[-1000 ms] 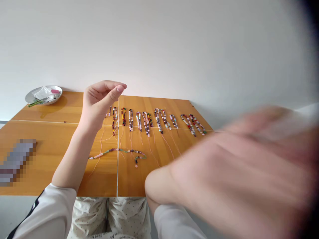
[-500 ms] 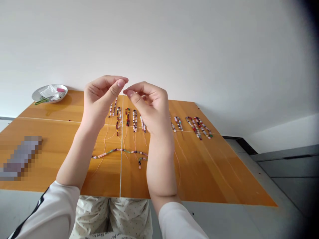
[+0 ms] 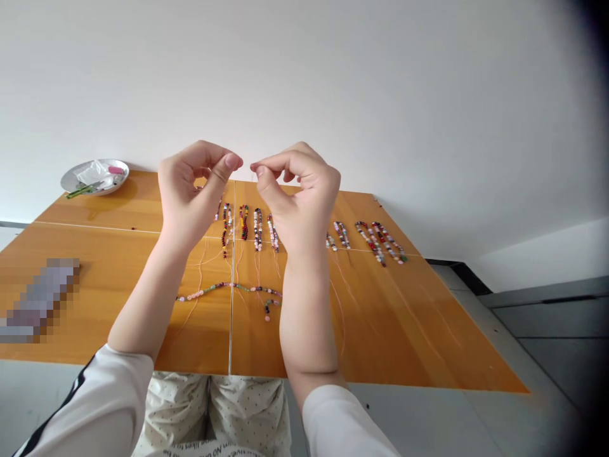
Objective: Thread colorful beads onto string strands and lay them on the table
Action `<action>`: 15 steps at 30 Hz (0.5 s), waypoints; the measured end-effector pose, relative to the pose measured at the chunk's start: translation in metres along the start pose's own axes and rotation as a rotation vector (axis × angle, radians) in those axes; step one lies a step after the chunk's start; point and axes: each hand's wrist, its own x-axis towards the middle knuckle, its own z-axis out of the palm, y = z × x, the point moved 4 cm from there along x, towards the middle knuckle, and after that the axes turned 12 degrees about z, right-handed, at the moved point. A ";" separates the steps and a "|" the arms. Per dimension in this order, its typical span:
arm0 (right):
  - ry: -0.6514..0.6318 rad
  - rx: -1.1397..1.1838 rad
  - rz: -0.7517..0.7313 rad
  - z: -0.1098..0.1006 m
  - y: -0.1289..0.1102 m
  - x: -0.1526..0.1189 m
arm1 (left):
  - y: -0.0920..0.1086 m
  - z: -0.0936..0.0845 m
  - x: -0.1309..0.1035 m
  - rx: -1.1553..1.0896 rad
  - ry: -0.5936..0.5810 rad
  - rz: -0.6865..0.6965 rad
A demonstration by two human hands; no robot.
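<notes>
From the head view, I read "likes to" upside down on a shirt [image 3: 209, 450] below the table [image 3: 404, 343]. Above the table, the left hand [image 3: 190, 184] and right hand [image 3: 302, 190] pinch closed, slightly apart, but I can't tell on what; on it, below them, snakes a bead strand [image 3: 231, 285], small and rounded.

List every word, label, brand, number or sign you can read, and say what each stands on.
"likes to": on the person's shirt, at the bottom edge of the picture.
"No": on the same shirt.
The shirt's other lettering is too small or cut off to read surely.
The pixelated object at left shows nothing legible.
</notes>
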 end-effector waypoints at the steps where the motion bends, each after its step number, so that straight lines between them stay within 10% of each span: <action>1: 0.036 -0.018 -0.035 0.000 0.000 0.000 | -0.002 0.001 0.000 -0.026 -0.007 -0.003; 15: 0.212 -0.088 -0.083 0.009 0.004 -0.005 | -0.019 0.015 -0.004 -0.428 -0.225 -0.070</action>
